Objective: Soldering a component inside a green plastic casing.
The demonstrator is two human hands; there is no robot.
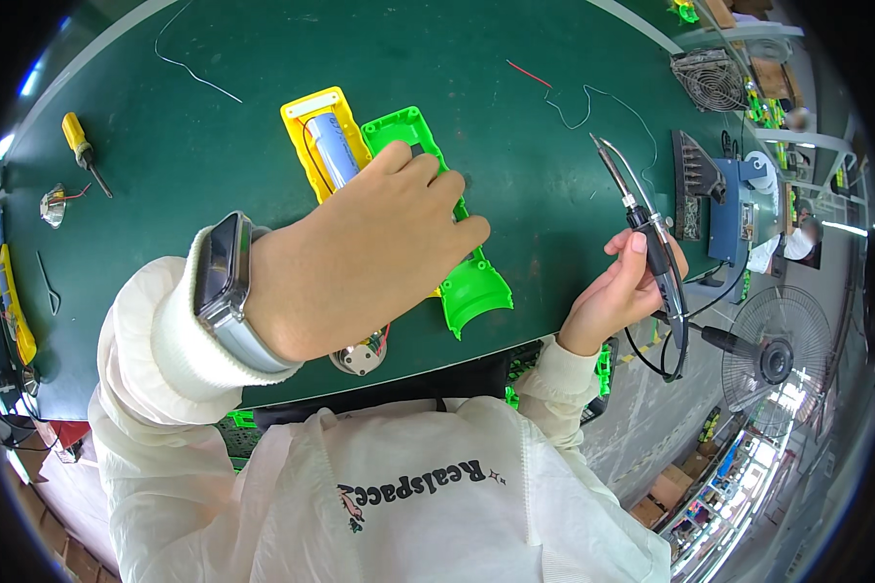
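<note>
My left hand (369,248) lies palm down on a bright green plastic housing half (476,291) on the green work mat (515,185), fingers curled over its middle. Just behind it lies a yellow housing half (313,136) with a blue cylindrical battery cell (332,146) and thin wires inside. My right hand (620,290) is off to the right, holding a soldering iron (642,219) upright, its tip pointing up and away from the parts. A small round metal part with wires (360,358) peeks out under my left wrist, which wears a watch.
A yellow-handled screwdriver (80,146) and a small metal part (53,204) lie at the far left. Loose wires (574,102) cross the mat's back. A blue soldering station (739,209) and small fan (708,78) stand at the right; a floor fan (773,360) is beyond the table edge.
</note>
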